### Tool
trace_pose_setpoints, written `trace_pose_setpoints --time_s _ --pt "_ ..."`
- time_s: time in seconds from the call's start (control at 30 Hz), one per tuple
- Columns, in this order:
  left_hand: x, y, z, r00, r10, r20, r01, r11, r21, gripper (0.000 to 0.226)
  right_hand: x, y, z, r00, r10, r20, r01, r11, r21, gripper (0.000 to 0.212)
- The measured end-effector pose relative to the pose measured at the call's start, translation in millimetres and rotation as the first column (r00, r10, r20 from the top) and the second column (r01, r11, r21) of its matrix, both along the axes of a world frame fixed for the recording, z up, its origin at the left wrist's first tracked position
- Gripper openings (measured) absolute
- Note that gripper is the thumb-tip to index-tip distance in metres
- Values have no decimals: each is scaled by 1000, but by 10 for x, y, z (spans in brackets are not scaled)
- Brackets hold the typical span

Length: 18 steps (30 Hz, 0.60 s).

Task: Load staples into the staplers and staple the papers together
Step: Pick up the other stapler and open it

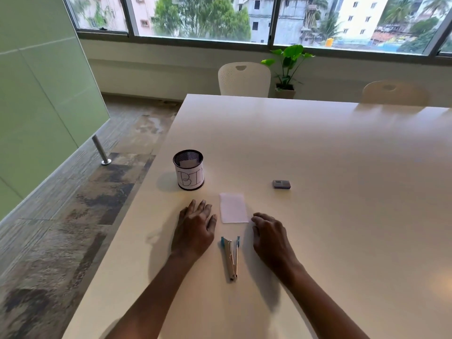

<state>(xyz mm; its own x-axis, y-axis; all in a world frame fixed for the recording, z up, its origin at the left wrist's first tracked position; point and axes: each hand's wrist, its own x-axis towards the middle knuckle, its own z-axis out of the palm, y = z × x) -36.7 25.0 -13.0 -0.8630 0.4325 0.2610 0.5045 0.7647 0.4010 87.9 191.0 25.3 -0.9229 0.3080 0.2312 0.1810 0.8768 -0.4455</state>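
A small stapler [231, 256] with blue ends lies on the white table [318, 148], swung open in a narrow V, between my two hands. Just beyond it lies a small white stack of paper [233, 207]. My left hand [195, 228] rests flat on the table to the left of the stapler, fingers spread and holding nothing. My right hand [269, 237] rests to the right of the stapler, its fingers loosely curled near the paper's near right corner and holding nothing. A small grey staple box [281, 184] sits farther back on the right.
A black mesh cup [188, 170] with a paper label reading "BI" stands at the back left, a slip of paper inside. The table's left edge runs close past it. Two white chairs [244, 78] and a potted plant [287, 67] stand beyond the far edge.
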Motion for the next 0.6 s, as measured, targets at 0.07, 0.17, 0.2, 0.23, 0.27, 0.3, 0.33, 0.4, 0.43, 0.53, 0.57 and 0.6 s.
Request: trace_pose_setpoints --time_s 0.07,0.17,0.2,0.23,0.27,0.3,0.33,0.4,0.43,0.53,0.57,0.6 --pt "0 -1 9 1000 -1 8 1 1000 -4 47 27 -14 8 1000 2 -6 -2 1000 7 20" --pt "15 0 30 1000 2 16 -2 1000 -5 48 107 -122 32 993 -29 -115 27 1000 -15 20" --pt "20 -3 37 1000 7 18 -7 1000 -3 48 140 -192 24 988 -40 -152 38 999 -16 20" --pt "24 -5 42 1000 10 18 -10 1000 -2 48 176 -276 8 983 -54 -178 53 999 -8 20" --pt "25 -4 46 1000 13 17 -13 1000 -3 49 208 -370 -15 980 -78 -183 79 997 -5 24" --pt "28 -4 48 1000 13 17 -13 1000 -4 49 231 -465 -43 979 -116 -170 117 993 -7 32" --pt "29 -3 53 1000 12 19 -12 1000 -3 49 239 -553 -71 975 -164 -147 165 986 -6 43" --pt "32 -1 57 1000 7 24 -7 1000 2 49 223 -697 -120 965 -251 -72 252 968 9 63" --pt "35 -2 57 1000 7 25 -7 1000 -1 49 211 -755 -136 960 -279 -21 279 960 16 68" --pt "31 0 55 1000 13 26 -13 1000 -17 50 163 -853 -175 946 -314 80 314 949 8 66" --pt "29 1 55 1000 18 25 -17 1000 -18 50 146 -866 -180 944 -319 83 321 947 1 62" --pt "27 2 53 999 21 25 -21 1000 -18 51 133 -872 -178 943 -323 79 325 946 -4 57"
